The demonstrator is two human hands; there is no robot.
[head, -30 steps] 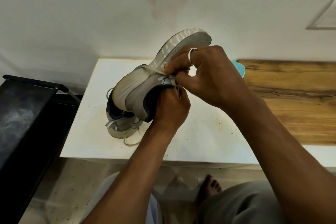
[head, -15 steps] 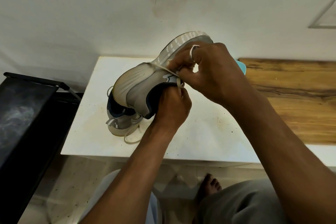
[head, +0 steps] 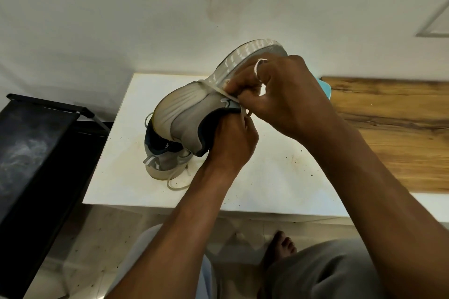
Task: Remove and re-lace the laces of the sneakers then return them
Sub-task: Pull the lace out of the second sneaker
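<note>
A grey sneaker (head: 187, 114) with a white sole is held tilted above the white table (head: 279, 177), heel down to the left, toe up to the right. My left hand (head: 233, 143) grips it from below at the collar. My right hand (head: 279, 94) pinches its white lace (head: 218, 90), which runs taut across the side of the shoe. The eyelets are hidden behind my fingers. A second grey sneaker (head: 162, 162) stands on the table under the first, with its lace trailing loose in front.
A black rack (head: 36, 143) stands left of the table. A wooden board (head: 393, 133) lies to the right, with a light blue object (head: 325, 87) behind my right hand. The wall is close behind. My knees and a bare foot (head: 279, 247) are below the table edge.
The held sneaker and both hands have shifted slightly to the right. The lace across the shoe's side has been drawn tighter by my right hand.
</note>
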